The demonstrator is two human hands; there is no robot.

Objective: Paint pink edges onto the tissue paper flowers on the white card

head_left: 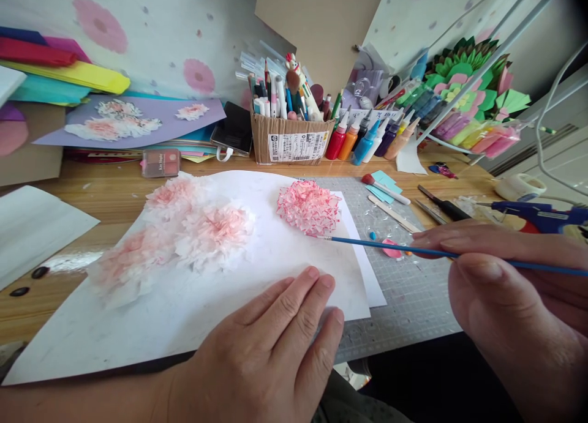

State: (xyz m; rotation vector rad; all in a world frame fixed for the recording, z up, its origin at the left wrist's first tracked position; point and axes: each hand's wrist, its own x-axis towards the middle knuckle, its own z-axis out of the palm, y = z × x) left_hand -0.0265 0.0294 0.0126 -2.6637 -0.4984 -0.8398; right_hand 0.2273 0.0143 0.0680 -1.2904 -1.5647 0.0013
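My left hand (280,337) lies flat on a large sheet of white paper (271,276), fingers stretched out. Between the thumb and fingers of my right hand (509,294) is a thin blue paintbrush (381,244). Its tip meets the lower edge of a ruffled paper flower (309,207) whose petal edges are bright pink. Left of it on the same sheet rest several fluffy white flowers (220,230) with pale pink centres. A blob of pink paint (392,248) sits under the brush on clear plastic, beside a small blue dab (372,235).
Behind the sheet stand a cardboard box (294,142) of pens and brushes and several paint bottles (365,142). At the right lie a makeup brush (386,189), a wooden stick (392,213) and a blue glue gun (542,215). A grey cutting mat (404,306) extends beneath the paper.
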